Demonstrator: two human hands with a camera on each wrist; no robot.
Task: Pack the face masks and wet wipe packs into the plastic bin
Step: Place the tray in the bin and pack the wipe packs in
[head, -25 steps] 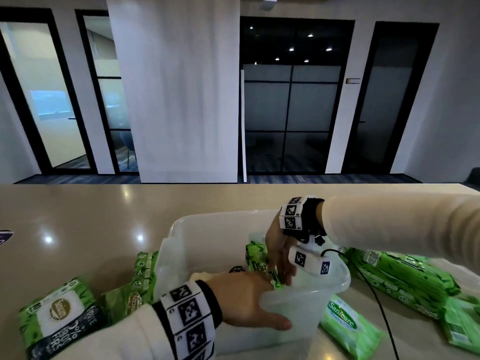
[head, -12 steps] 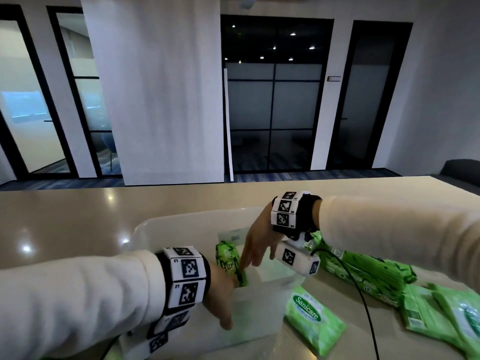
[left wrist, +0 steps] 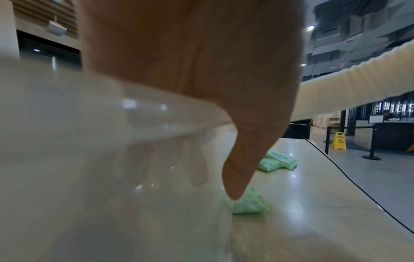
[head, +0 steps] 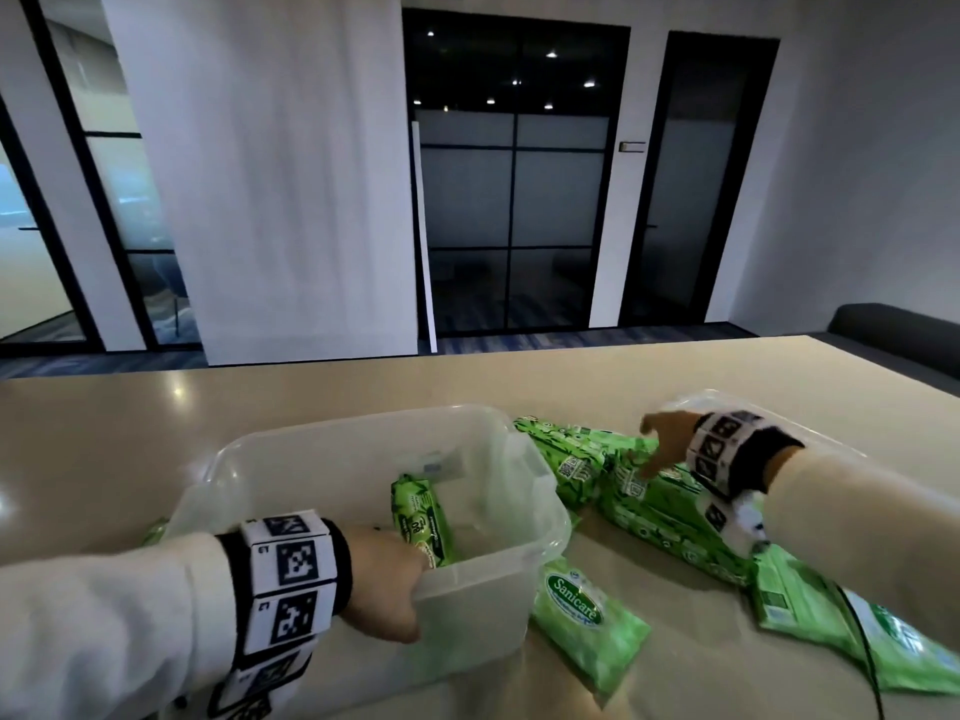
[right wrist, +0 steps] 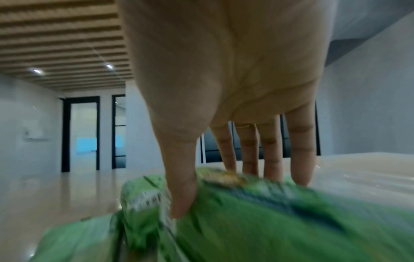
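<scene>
There was one plastic bin (head: pixel 483 574) on the table, and one green wet wipe pack (head: pixel 421 517) stood inside it. Outside, to the right, I counted five more: one Sanicare pack (head: pixel 582 621) just beside the bin's near corner, two dark-printed packs (head: pixel 566 454) (head: pixel 670 517) overlapping further back, and two paler packs (head: pixel 789 595) (head: pixel 909 646) at the near right. The overlaps made that count unsure. One green sliver (head: pixel 153 530) showed left of the bin. One clear packet (head: pixel 727 402) lay at the far right. Two hands were out, the left hand (head: pixel 384 584) and the right hand (head: pixel 665 439), each wrist wearing one marker band (head: pixel 291 579) (head: pixel 722 449).
</scene>
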